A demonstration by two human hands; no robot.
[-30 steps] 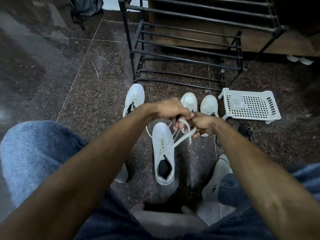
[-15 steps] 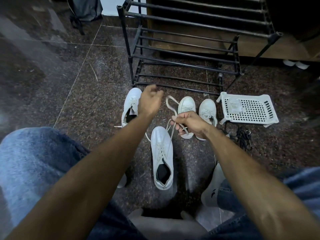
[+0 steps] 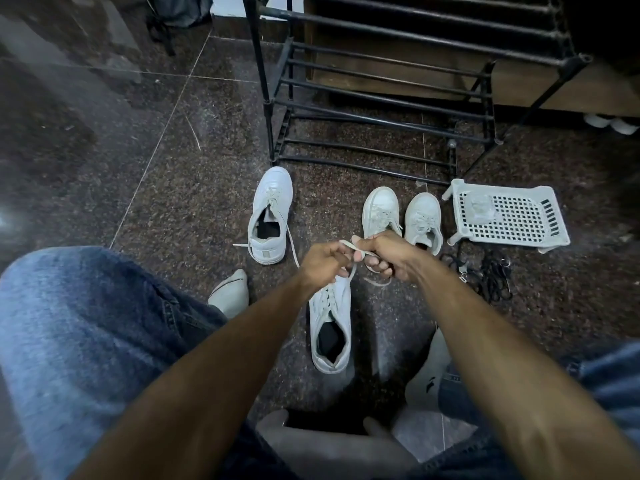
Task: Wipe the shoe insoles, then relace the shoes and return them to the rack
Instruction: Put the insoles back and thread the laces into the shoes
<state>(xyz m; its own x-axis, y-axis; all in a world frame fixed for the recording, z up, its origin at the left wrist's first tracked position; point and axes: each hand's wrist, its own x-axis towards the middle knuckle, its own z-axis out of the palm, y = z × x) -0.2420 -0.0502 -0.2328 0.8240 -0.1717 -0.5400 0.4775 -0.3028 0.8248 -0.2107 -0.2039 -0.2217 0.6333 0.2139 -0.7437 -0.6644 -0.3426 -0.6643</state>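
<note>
A white sneaker (image 3: 330, 327) lies on the dark floor between my knees, toe pointing away. Its white lace (image 3: 349, 249) runs up from the eyelets into both my hands. My left hand (image 3: 323, 263) and my right hand (image 3: 384, 254) are together just above the shoe's toe, each pinching part of the lace. Its partner, another white sneaker (image 3: 270, 216), lies further left with loose lace ends trailing. A smaller white pair (image 3: 401, 216) stands beyond my right hand. The black metal shoe rack (image 3: 381, 98) stands empty at the back.
A white perforated plastic tray (image 3: 509, 216) sits right of the small pair, with black laces or cords (image 3: 491, 275) on the floor in front of it. My feet in pale socks (image 3: 230, 292) flank the shoe. A wooden cabinet stands behind the rack.
My left hand, which had reached out open towards the far sneaker, has come back and closed on the lace beside my right hand. The view has shifted slightly.
</note>
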